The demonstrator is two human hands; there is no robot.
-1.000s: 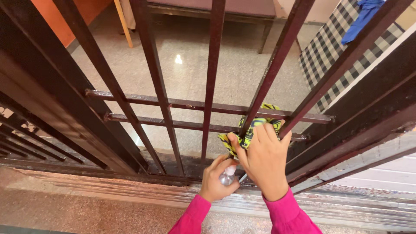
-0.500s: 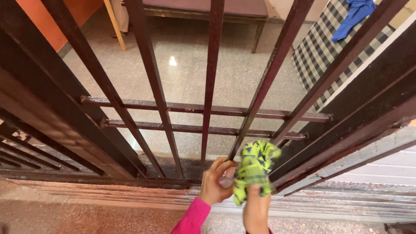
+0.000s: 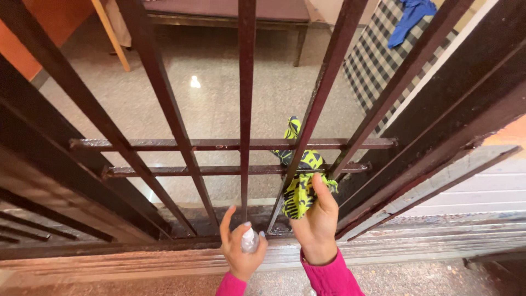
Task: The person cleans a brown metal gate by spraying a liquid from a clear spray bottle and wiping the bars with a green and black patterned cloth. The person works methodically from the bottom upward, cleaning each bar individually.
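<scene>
Dark barred gate (image 3: pixel 241 109) over a speckled polished floor (image 3: pixel 219 104); right hand (image 3: pixel 318 222) clasps a yellow-green cloth (image 3: pixel 301 183) against a bar near the gate's lower right corner; left hand (image 3: pixel 241 249) grips a small spray bottle (image 3: pixel 249 240) at the bottom rail.

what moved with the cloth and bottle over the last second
The right hand dropped below the crossbars, then pushed the yellow-green cloth back up a vertical bar to the lower crossbar. The left hand kept the small spray bottle, now with its forefinger raised.
</scene>
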